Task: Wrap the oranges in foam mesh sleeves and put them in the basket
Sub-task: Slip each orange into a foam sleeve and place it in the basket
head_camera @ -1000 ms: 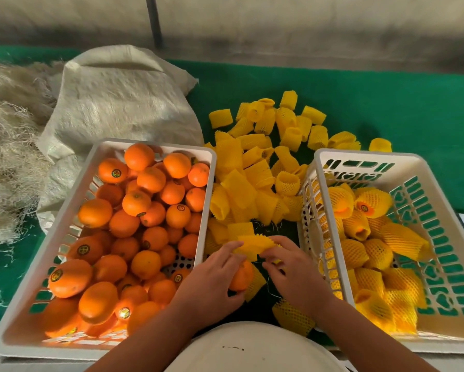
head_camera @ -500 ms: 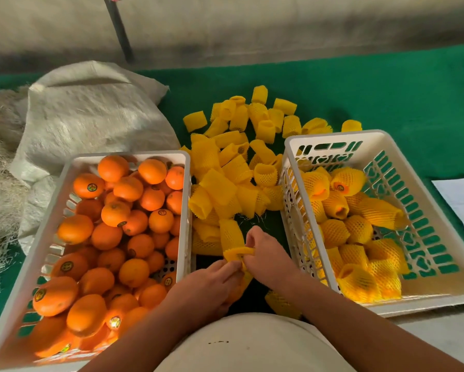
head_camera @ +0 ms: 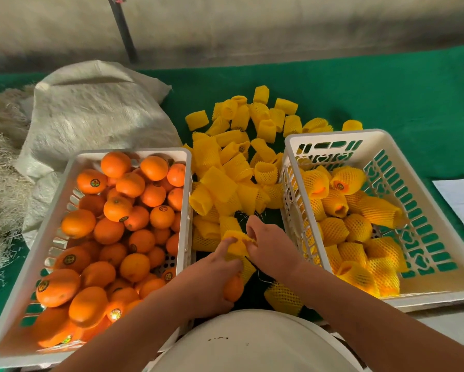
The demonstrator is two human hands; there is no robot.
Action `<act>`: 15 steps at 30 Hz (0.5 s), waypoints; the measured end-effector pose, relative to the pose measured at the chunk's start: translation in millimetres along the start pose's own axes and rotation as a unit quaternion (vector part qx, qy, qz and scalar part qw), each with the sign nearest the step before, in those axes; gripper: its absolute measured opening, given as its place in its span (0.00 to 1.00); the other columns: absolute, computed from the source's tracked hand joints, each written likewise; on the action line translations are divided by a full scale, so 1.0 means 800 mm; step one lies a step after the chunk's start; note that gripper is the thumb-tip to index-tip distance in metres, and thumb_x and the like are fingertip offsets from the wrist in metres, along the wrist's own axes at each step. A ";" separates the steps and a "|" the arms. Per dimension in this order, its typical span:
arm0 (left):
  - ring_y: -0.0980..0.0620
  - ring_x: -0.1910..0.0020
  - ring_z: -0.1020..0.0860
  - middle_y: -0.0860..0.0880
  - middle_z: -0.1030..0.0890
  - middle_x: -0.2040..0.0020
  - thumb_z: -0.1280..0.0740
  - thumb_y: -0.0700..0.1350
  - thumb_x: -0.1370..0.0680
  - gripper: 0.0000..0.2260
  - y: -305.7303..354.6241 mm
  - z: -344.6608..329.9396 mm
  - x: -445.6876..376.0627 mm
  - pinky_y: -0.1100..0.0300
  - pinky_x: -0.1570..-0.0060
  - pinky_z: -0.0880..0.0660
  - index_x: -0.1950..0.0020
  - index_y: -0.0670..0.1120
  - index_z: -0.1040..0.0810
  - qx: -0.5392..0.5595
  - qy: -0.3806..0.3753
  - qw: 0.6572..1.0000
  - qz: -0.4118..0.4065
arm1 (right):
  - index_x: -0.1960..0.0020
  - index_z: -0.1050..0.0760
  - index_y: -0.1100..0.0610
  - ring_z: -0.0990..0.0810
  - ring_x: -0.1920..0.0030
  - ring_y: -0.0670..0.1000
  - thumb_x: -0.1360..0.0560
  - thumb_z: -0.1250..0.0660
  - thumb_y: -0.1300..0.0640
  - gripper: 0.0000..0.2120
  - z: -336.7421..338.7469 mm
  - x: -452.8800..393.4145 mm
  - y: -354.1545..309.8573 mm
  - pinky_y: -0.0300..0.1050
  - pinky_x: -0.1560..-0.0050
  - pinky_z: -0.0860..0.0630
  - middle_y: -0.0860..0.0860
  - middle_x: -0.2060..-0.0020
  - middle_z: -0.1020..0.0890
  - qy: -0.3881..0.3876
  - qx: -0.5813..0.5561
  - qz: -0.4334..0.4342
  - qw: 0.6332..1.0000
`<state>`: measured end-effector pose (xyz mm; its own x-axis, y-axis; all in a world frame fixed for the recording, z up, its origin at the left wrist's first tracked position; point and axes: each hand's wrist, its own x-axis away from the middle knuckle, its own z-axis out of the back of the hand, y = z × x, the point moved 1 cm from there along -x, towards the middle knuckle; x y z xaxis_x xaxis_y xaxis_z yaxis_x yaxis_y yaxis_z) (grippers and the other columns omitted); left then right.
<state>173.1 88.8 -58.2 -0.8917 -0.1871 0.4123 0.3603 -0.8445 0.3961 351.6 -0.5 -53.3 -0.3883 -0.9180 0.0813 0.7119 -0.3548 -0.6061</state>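
Note:
My left hand (head_camera: pixel 212 277) grips an orange (head_camera: pixel 233 288) low in the gap between the two baskets. A yellow foam mesh sleeve (head_camera: pixel 239 247) sits over the orange's top. My right hand (head_camera: pixel 269 247) pinches the sleeve's upper edge, and my left forefinger touches it too. The left white basket (head_camera: pixel 42 245) holds many bare oranges (head_camera: pixel 134 218). The right white basket (head_camera: pixel 429 210) holds several sleeved oranges (head_camera: pixel 343 226).
A pile of loose yellow sleeves (head_camera: pixel 241 159) lies on the green cloth between and behind the baskets. One more sleeve (head_camera: pixel 283 298) lies near my right forearm. A white woven sack (head_camera: pixel 91 111) and straw-like fibre (head_camera: pixel 0 189) are at the left. Paper (head_camera: pixel 461 200) lies far right.
The sleeve has come further down over the orange, which now sits lower and closer to my body. My view has shifted a little; both hands stay together between the baskets.

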 end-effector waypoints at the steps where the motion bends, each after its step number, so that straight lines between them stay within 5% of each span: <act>1: 0.44 0.35 0.24 0.61 0.55 0.20 0.23 0.61 0.29 0.34 0.000 0.006 0.000 0.60 0.51 0.23 0.29 0.65 0.37 -0.003 -0.006 1.000 0.002 | 0.56 0.38 0.43 0.32 0.71 0.45 0.21 0.33 0.56 0.15 0.001 0.001 0.002 0.39 0.72 0.39 0.45 0.68 0.28 -0.005 0.001 0.000 1.000; 5: 0.51 0.41 0.27 0.56 0.31 0.32 0.23 0.60 0.28 0.33 0.000 0.025 0.001 0.62 0.56 0.29 0.29 0.64 0.36 -0.003 -0.047 0.999 0.018 | 0.55 0.37 0.42 0.30 0.67 0.46 0.24 0.34 0.60 0.16 -0.002 0.003 0.007 0.41 0.71 0.36 0.46 0.64 0.26 -0.031 -0.002 -0.003 1.000; 10: 0.53 0.41 0.27 0.60 0.28 0.35 0.22 0.61 0.31 0.31 -0.017 0.055 0.012 0.61 0.53 0.23 0.33 0.67 0.34 0.069 -0.031 0.996 0.054 | 0.55 0.34 0.49 0.36 0.65 0.46 0.28 0.34 0.66 0.14 0.022 -0.007 0.030 0.42 0.66 0.38 0.46 0.61 0.31 -0.015 -0.014 -0.030 0.999; 15: 0.53 0.50 0.19 0.62 0.24 0.43 0.22 0.66 0.36 0.28 -0.023 0.088 0.011 0.62 0.60 0.19 0.40 0.70 0.30 0.221 -0.006 0.970 0.103 | 0.51 0.38 0.45 0.29 0.67 0.48 0.26 0.33 0.64 0.18 0.034 0.000 0.004 0.40 0.70 0.37 0.42 0.48 0.33 -0.053 0.061 0.085 0.993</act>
<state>178.0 138.1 -4.5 -0.7854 -0.3212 0.5292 0.6159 -0.4907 0.6163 370.1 -6.2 -33.9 -0.1977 -0.9776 0.0721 0.8304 -0.2061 -0.5177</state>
